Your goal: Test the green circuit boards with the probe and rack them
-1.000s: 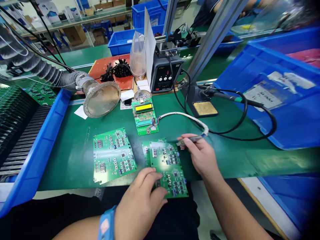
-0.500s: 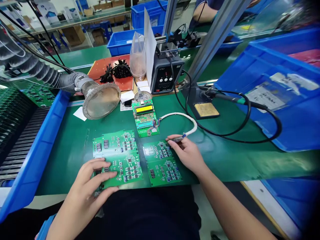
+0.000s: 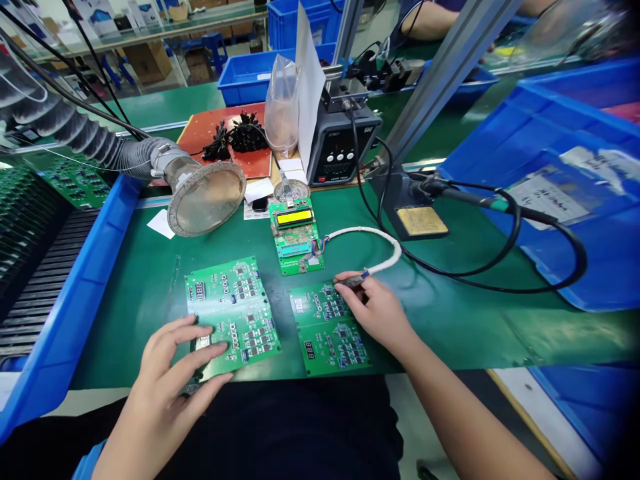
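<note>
My left hand (image 3: 173,373) curves over the near left corner of a green circuit board panel (image 3: 235,307), fingers on top and thumb at its near edge. My right hand (image 3: 383,310) pinches a small grey, flat-looking connector (image 3: 351,280) over the upper right part of a second circuit board panel (image 3: 333,333); whether its tip touches is hidden. From the connector a white sleeved cable (image 3: 385,243) loops back to a small green board with a lit yellow display (image 3: 297,237). Both panels lie flat, each carrying small black digit displays and chips.
A soldering station (image 3: 343,147) stands at the back, its iron (image 3: 465,197) in a stand with a yellow sponge (image 3: 421,221). A fume extraction hose (image 3: 205,200) hangs at left. Blue bins flank the bench, the left bin (image 3: 95,267) with racked boards. A person's arm (image 3: 435,20) shows behind.
My left hand and the left panel have shifted slightly left. The right hand keeps the connector at the same part of the right panel. The view has moved a little.
</note>
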Available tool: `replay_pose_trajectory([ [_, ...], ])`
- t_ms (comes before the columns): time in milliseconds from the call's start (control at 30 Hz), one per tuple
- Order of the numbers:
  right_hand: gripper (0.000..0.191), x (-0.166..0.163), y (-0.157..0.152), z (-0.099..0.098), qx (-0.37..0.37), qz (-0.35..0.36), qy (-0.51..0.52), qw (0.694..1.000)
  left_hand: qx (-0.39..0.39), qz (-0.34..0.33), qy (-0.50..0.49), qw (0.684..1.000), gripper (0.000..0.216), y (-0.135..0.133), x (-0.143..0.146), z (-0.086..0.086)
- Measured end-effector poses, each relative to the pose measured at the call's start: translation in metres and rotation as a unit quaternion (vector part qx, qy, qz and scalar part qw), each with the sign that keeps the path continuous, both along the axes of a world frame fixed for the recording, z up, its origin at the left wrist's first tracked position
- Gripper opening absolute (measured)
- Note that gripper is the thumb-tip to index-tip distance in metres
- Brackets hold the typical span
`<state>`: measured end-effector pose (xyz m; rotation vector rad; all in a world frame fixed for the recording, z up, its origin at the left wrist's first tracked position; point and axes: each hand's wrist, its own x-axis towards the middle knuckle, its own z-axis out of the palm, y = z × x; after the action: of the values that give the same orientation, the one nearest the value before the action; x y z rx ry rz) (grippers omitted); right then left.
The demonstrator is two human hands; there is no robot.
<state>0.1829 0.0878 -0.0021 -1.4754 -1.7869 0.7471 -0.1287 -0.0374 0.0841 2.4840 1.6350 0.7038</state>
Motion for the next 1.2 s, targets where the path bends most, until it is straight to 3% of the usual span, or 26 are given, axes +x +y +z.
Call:
replay_pose_trajectory([
  [300,0.023,-0.004,-0.001,-0.003,0.051,-0.017,-0.031,0.998,-0.002,0.015,-0.034,0.999,0.018,0.000,-0.002,0.000],
  [600,0.026,0.003,0.000,-0.010,0.031,-0.004,0.004,1.000,-0.006,0.050,-0.069,0.996,0.015,-0.006,-0.010,-0.003],
  [867,0.024,0.002,0.000,-0.011,0.030,-0.007,0.007,1.000,-0.036,0.079,-0.032,0.996,0.034,-0.011,0.001,0.005],
  [1133,0.027,0.000,-0.001,-0.007,0.025,-0.003,0.012,1.000,0.065,0.161,-0.031,0.984,0.021,-0.008,0.012,0.012],
  [1200,0.027,0.000,-0.001,-0.007,0.025,-0.002,0.012,1.000,0.095,0.142,-0.072,0.983,0.013,-0.009,0.022,0.021],
])
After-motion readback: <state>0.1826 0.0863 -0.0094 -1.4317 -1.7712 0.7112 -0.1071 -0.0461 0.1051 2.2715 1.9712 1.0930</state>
